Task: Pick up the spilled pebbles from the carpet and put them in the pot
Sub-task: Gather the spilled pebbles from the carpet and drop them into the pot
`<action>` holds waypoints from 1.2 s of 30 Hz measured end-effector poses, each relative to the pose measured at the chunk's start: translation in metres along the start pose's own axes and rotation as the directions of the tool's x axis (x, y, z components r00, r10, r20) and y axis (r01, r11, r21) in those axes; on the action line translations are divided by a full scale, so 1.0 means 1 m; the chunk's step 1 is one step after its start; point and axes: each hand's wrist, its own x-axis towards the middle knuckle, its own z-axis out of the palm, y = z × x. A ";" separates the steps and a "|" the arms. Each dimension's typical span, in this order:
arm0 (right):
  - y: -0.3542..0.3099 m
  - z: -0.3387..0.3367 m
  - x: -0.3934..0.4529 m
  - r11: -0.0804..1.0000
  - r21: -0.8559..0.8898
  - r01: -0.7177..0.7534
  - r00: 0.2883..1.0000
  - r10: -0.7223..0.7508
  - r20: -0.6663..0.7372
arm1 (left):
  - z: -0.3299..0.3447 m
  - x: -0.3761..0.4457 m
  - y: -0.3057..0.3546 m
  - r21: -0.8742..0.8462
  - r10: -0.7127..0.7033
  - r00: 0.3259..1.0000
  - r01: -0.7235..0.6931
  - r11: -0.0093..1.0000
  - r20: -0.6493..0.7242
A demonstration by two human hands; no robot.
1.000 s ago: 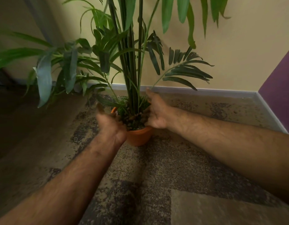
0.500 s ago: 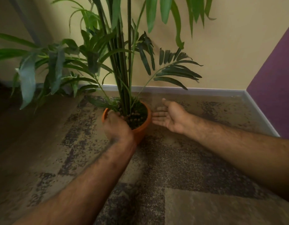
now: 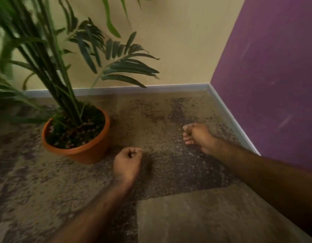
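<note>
The orange pot [image 3: 92, 154] stands on the carpet at the left, with a green palm plant [image 3: 64, 76] and brown pebbles [image 3: 81, 133] inside. Small loose pebbles [image 3: 177, 146] lie scattered on the carpet to the right of the pot, blurred and hard to pick out. My left hand [image 3: 128, 163] hovers low over the carpet just right of the pot, curled into a fist. My right hand [image 3: 197, 135] is farther right, over the scattered pebbles, with its fingers curled in. No pebble shows in either hand.
A patterned brown and grey carpet [image 3: 169, 216] covers the floor. A cream wall with a pale skirting board [image 3: 151, 87] runs behind the pot. A purple wall [image 3: 265, 85] closes the right side, forming a corner. Palm leaves [image 3: 127, 67] hang over the carpet.
Both hands have left the pot and moved right and down over the carpet, and their fingers have curled shut. The view has swung to the right.
</note>
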 end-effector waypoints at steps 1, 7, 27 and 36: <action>0.010 -0.010 0.000 0.999 -0.041 0.025 1.000 -0.026 -0.010 | 0.002 0.000 -0.006 0.027 -0.019 0.999 0.018 0.999 0.034; 0.074 -0.061 -0.022 0.951 -0.269 0.154 0.977 -0.187 -0.103 | 0.026 -0.008 -0.027 0.146 -0.097 0.962 0.061 0.987 0.256; 0.148 -0.101 -0.043 0.723 -0.686 0.078 0.991 -0.133 -0.028 | 0.173 0.003 -0.019 0.520 0.114 0.748 -0.554 0.650 0.654; 0.128 -0.077 -0.015 0.681 -0.706 0.194 0.976 -0.206 0.070 | 0.199 0.013 -0.024 0.520 0.109 0.702 -0.614 0.594 0.704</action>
